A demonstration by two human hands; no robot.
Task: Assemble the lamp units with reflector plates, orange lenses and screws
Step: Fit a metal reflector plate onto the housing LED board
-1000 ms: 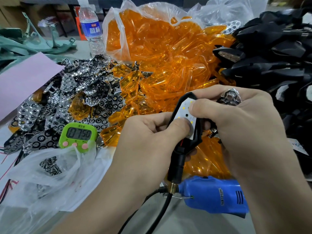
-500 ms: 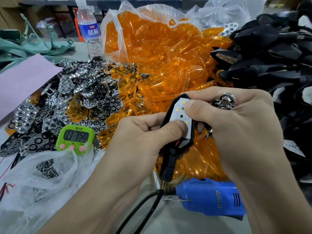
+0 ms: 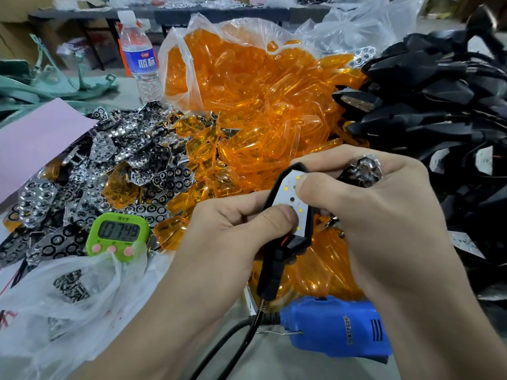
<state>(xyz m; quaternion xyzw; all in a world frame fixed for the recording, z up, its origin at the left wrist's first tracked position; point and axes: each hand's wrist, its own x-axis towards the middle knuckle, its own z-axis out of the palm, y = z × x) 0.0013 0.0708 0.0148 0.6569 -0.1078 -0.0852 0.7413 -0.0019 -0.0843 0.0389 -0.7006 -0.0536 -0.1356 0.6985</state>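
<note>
A black lamp unit [image 3: 288,198] with a white LED board stands upright between my hands. My left hand [image 3: 236,229] grips its lower body, thumb pressed on the board. My right hand [image 3: 365,212] presses its thumb on the board's upper part and holds a chrome reflector plate [image 3: 363,171] curled in its fingers. Behind the hands lies a heap of orange lenses [image 3: 255,105], partly in a clear bag. Loose reflector plates [image 3: 109,165] cover the table at the left. A clear bag of screws [image 3: 71,286] lies at the lower left.
A pile of black lamp housings [image 3: 439,105] fills the right side. A blue electric screwdriver [image 3: 337,325] with a black cord lies below my hands. A green timer [image 3: 118,233] reads 07:49. A water bottle [image 3: 141,56] stands at the back, pink paper [image 3: 35,138] at the left.
The lamp unit and both hands have kept their grip with only a slight shift. The timer has gone from 07:50 to 07:49.
</note>
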